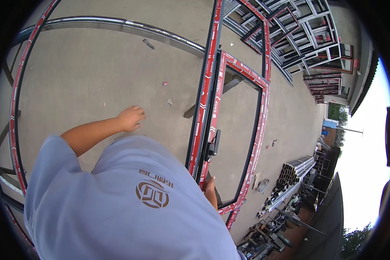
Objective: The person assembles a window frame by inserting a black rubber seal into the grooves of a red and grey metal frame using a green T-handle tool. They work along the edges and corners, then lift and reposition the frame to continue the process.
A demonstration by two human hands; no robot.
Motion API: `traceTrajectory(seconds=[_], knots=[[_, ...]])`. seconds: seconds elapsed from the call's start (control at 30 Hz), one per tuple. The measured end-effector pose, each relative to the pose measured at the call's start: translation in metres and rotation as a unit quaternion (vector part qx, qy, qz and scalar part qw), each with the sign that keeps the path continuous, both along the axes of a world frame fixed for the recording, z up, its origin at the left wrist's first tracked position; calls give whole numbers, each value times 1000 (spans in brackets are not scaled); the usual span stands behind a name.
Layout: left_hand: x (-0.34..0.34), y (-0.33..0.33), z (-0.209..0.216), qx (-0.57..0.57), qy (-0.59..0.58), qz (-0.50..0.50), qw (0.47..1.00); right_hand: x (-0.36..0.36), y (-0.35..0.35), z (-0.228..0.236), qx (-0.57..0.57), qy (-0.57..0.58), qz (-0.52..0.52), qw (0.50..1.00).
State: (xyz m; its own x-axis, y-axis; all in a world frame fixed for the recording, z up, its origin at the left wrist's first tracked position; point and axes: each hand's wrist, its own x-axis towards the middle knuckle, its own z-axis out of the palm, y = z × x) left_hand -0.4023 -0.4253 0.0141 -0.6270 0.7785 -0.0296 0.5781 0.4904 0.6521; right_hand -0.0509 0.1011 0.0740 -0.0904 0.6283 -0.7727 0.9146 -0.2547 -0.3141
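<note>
A large window frame covered in red and white protective film (207,56) lies in front of me. Hinged out from it is a smaller sash (259,130) wrapped in the same film, with a black handle (213,145) on its near side bar. Low on that bar, below the handle, is my right hand (209,190), closed around the bar; part of it is hidden behind the frame and my shirt. My left hand (132,118) hangs over the concrete floor inside the frame's wide opening, holding nothing, its fingers loosely bent and apart.
A grey metal stand rail (125,27) runs beneath the frame. Stacked window frames (305,39) lean at the upper right. Bundled metal profiles (292,171) and clutter lie along the right. Small scraps (165,83) and a dark offcut (148,43) lie on the floor.
</note>
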Motion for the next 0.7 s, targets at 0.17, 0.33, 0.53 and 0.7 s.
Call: traceTrajectory(seconds=[0.17, 0.33, 0.53, 0.7], knots=[[-35, 46, 11, 65, -40, 63, 995, -81, 1, 1, -25, 25, -30, 999], [-91, 105, 27, 122, -79, 117, 982, -181, 7, 16, -115, 77, -2, 990], [-169, 201, 35, 153, -112, 191, 963, -300, 8, 28, -183, 48, 57, 980], [-207, 271, 32, 181, -99, 236, 950, -386, 1, 21, -138, 65, 150, 977]])
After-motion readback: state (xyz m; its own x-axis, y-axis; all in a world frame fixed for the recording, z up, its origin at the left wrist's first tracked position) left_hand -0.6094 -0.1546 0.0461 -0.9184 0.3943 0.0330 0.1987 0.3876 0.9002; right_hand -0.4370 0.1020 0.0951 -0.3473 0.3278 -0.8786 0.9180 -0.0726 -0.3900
